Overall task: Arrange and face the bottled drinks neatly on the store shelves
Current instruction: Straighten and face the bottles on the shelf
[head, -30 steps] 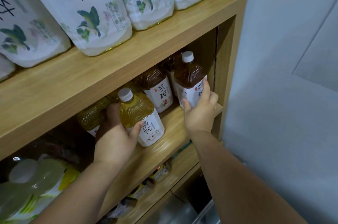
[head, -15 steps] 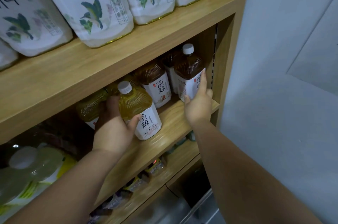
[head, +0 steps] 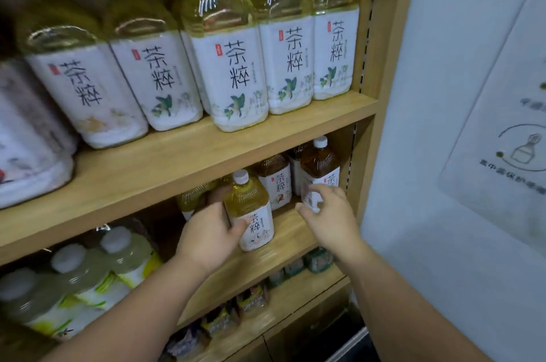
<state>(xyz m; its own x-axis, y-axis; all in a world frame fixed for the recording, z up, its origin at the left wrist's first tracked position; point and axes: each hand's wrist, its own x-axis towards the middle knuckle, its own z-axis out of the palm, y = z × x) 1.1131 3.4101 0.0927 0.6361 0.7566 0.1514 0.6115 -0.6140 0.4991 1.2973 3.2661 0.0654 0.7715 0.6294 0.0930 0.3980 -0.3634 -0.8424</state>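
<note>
On the middle shelf (head: 291, 239) stands a yellow tea bottle (head: 251, 211) with a white cap and white label. My left hand (head: 208, 233) grips its left side, thumb across the label. At the shelf's right end is a brown tea bottle (head: 320, 165). My right hand (head: 329, 214) hovers in front of its lower label with fingers relaxed and thumb apart; I cannot tell whether they touch. A second brown bottle (head: 276, 181) stands between the two. More yellow bottles (head: 192, 197) sit behind my left hand, partly hidden.
The upper shelf (head: 192, 158) carries a row of large yellow tea bottles (head: 233, 75) facing forward. Pale green drinks (head: 88, 264) fill the lower left. Small packets (head: 251, 299) line the shelf below. The wooden upright (head: 381, 66) and a white wall (head: 443, 214) bound the right.
The view has tilted up and shows the upper row's full bottles. My right hand has loosened from the brown bottle. My left hand keeps its grip on the yellow bottle.
</note>
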